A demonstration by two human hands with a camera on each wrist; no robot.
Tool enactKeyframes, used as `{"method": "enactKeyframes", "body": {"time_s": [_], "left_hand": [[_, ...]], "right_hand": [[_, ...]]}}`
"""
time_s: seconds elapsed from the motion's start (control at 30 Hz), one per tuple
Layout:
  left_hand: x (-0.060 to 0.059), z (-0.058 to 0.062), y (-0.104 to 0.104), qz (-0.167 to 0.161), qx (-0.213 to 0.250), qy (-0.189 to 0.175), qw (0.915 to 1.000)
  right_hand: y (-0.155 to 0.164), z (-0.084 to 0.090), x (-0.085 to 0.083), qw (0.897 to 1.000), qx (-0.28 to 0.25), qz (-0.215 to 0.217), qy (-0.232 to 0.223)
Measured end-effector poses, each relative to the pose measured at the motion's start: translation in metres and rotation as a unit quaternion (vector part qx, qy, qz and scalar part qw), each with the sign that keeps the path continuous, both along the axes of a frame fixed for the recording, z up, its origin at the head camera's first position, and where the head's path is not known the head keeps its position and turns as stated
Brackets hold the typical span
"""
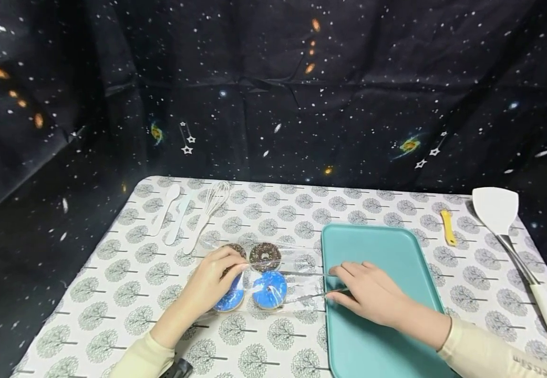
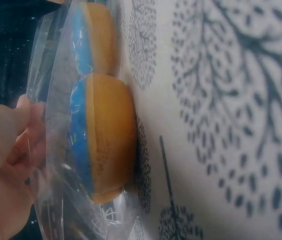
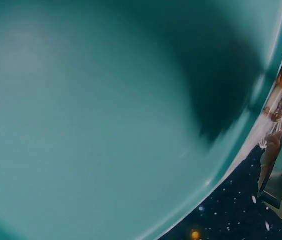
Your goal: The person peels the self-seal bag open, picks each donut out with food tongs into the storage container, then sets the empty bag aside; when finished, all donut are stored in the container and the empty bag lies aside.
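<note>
A clear bag [image 1: 273, 278] of four doughnuts [image 1: 269, 289] is lain on the tablecloth [image 1: 126, 283], just left of the teal tray [image 1: 386, 315]. Its left part is pinched by the left hand [image 1: 214, 281], its open right end by the right hand [image 1: 368, 291].

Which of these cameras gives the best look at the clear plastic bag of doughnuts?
The head view: the whole clear plastic bag of doughnuts shows there, two brown and two blue, between both hands. The left wrist view shows only part of the bag, with two blue doughnuts edge-on. The right wrist view shows mostly the teal tray.
</note>
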State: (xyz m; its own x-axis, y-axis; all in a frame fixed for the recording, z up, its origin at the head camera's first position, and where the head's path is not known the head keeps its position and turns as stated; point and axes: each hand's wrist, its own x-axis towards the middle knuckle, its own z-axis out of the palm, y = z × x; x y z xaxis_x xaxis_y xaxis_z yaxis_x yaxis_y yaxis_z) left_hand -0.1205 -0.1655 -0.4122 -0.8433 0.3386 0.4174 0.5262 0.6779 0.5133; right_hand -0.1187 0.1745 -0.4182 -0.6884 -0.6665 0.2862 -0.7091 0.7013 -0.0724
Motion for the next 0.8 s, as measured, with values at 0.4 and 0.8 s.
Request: {"method": "enactKeyframes", "body": {"time_s": [0.4, 0.8], "left_hand": [[0.0007, 0.0007, 0.0000, -0.003, 0.016, -0.005, 0.9998], [0.0002, 0.0008, 0.0006, -0.005, 0.024, -0.003, 0.9997]], "right_hand": [[-0.0049, -0.0034, 0.0003, 0.999, 0.000, 0.017, 0.044], [-0.0014, -0.0076, 0.0009, 1.000, 0.004, 0.006, -0.001]]}}
